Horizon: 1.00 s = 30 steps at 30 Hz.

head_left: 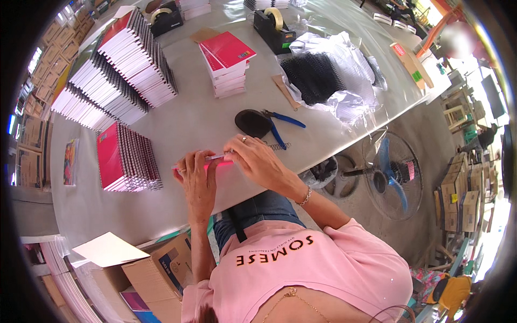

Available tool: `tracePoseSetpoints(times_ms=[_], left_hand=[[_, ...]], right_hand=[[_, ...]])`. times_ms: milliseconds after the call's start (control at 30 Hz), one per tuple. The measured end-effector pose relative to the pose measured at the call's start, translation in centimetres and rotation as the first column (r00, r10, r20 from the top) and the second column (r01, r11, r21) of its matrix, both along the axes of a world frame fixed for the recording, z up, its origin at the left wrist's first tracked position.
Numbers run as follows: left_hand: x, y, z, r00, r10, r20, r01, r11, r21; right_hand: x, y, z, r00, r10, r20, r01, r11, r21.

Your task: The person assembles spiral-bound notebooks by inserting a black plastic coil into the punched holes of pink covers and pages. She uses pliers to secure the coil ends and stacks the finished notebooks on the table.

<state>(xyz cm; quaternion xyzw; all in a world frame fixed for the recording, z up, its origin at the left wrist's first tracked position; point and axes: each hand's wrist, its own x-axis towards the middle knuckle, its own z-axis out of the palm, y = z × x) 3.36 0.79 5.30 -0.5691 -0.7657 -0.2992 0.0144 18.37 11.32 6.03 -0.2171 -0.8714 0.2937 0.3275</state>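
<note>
- We can read large dark capitals and a smaller printed line across the pink shirt (309, 266).
- We see small multicoloured letters on the top red notebook (229, 49) of the middle pile.
- We make out pale lettering, too small to read, on the left black tape dispenser (171, 25).

One left hand (197, 180), one right hand (259, 162), two tape dispensers (168, 21) (270, 33), one pair of blue-handled pliers (291, 120) — and one fan (396, 175).
</note>
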Motion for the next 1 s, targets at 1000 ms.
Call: tracePoseSetpoints(times_ms=[1000], left_hand=[[-4.6,-0.2,-4.9,0.956,-0.049,0.290,-0.049,0.946,0.320]], right_hand=[[1.3,5.1,-5.1,0.915,-0.278,0.293,0.253,0.960,0.120]])
